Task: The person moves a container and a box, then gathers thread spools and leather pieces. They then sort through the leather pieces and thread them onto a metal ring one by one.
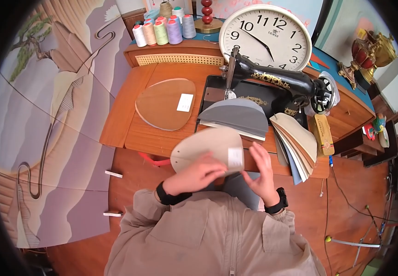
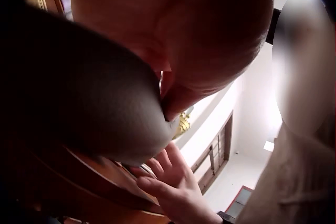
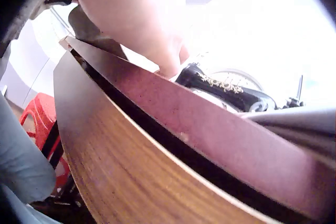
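Observation:
Above my lap, at the table's front edge, is a beige rounded panel [image 1: 203,146] with a white label and two small holes. My left hand [image 1: 198,172] pinches its near edge; in the left wrist view the panel [image 2: 121,113] looks dark, with thumb and fingers at its rim. Beside the label my right hand [image 1: 261,172] has its fingers extended, close to the panel's right edge. Behind it lies a stack of grey rounded panels [image 1: 235,115]. To the right, a fanned stack of beige, brown and white panels [image 1: 297,138] overhangs the table edge.
A brown rounded panel [image 1: 162,103] with a label lies on the wooden table [image 1: 134,138]. Behind stand a black sewing machine [image 1: 272,76], a large clock [image 1: 265,37] and several thread spools [image 1: 161,34]. A yellow box [image 1: 324,134] sits at the right.

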Motion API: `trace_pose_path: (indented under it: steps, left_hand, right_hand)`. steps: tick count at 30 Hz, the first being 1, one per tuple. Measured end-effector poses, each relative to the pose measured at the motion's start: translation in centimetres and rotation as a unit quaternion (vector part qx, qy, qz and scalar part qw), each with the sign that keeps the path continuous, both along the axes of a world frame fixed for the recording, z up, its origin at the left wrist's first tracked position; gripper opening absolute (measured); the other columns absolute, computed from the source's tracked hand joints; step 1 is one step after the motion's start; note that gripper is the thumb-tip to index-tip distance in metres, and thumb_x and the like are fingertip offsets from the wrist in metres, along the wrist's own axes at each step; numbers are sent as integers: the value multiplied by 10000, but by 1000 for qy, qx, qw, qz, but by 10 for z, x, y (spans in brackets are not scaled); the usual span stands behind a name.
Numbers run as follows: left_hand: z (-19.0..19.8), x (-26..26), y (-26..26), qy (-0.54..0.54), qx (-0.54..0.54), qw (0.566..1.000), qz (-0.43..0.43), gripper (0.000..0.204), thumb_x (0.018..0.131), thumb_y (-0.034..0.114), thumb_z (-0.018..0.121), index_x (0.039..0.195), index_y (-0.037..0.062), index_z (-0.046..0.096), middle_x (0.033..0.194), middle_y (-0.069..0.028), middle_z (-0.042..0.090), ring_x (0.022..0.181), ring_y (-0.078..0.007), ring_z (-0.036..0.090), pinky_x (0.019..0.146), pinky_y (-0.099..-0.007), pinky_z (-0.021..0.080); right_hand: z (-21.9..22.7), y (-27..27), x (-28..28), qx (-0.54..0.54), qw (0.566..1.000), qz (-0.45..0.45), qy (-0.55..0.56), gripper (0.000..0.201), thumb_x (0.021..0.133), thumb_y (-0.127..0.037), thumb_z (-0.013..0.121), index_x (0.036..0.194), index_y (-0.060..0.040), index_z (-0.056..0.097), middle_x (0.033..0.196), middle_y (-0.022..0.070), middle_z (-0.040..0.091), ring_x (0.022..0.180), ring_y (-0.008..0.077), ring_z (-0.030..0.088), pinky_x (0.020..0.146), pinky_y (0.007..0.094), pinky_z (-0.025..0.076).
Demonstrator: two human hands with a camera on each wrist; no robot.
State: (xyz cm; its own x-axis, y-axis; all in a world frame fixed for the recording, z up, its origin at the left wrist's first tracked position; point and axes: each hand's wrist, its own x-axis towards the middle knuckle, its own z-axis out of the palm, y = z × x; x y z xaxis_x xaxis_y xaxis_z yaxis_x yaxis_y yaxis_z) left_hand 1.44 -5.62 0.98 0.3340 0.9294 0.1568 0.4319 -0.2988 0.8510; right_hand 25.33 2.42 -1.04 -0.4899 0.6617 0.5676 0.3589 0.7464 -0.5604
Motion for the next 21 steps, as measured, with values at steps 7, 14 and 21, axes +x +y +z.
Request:
trace_pose_path:
  steps: [7,14,21]
  left_hand:
    - [-7,2,-17,146,49,988,-6,424,837,234,765,1210,114,601,1249,-54,600,1221,-244,537,1187,-533,213]
    - [10,-37,-26,182,-41,982,21,792,659,392,887,1314,124,531,1351,-68,520,1348,-277,413,1176,-595,154]
    - [-26,-43,-26,181,-7,977,111,638,743,314,843,1267,80,564,1290,-110,557,1285,-320,459,1151,-533,259]
  right_hand:
    - [-19,5,19,-93,992,79,-34,233,719,24,719,934,-65,730,1032,35,732,1173,285,604,1031,435,423]
    - [-24,16,14,-246,966,44,71,139,837,-27,718,975,-32,730,1041,126,708,1059,267,631,871,340,511]
    - [-30,21,-1,-292,950,-86,77,150,826,-138,788,873,-23,705,758,58,594,640,163,540,596,294,452]
